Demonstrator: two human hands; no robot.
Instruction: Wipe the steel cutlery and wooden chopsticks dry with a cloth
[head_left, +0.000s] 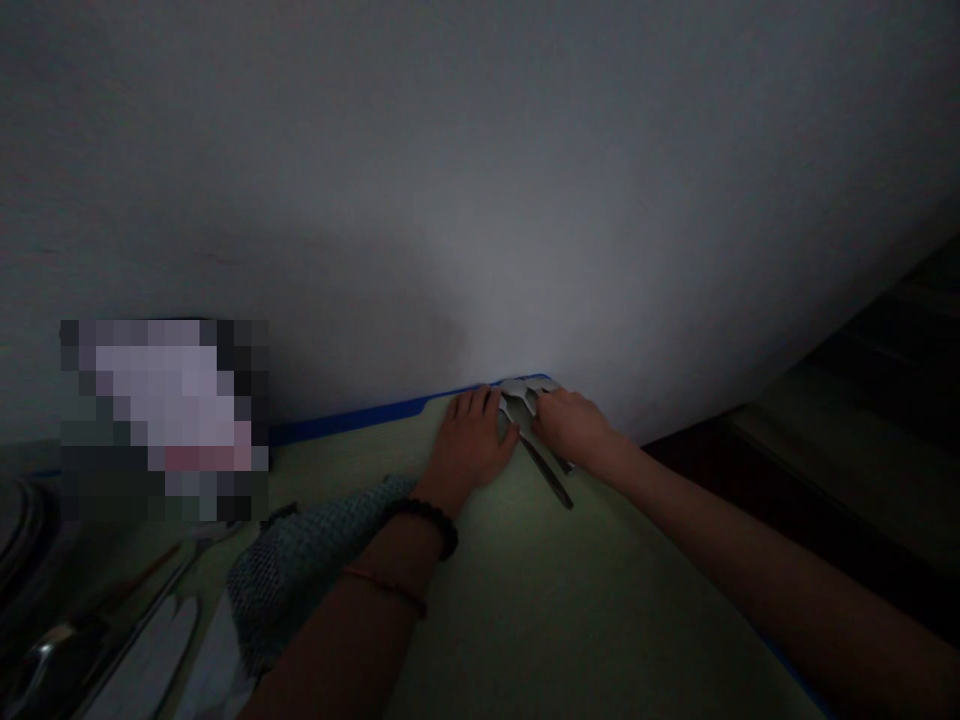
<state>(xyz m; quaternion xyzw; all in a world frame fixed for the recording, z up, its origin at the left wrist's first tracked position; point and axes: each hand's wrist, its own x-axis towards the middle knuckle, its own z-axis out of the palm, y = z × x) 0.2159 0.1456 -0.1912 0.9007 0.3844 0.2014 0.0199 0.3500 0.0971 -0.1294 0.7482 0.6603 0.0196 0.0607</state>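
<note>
Spoons [520, 396], a small bunch of metal ones, lie at the far corner of a pale green surface [525, 600], their bowls close against a white wall [480, 200] and their handles running back toward the near right. The left hand [476, 442] lies palm down and flat on the surface just left of the bunch, fingers stretched toward the wall and thumb touching the handles. The right hand [576, 428] rests on the bunch from the right, fingers bent toward the bowls; the dim light does not show whether it grips the handles or only presses on them. A blue edge [360, 417] borders the surface along the foot of the wall. The left wrist carries a dark beaded bracelet [436, 520] and, nearer the camera, a thin red thread [386, 586]. A grey-blue knitted cloth [300, 570] lies bunched beside the left forearm. More cutlery [112, 640] sits in shadow at the near left, too dark to tell piece from piece.
</note>
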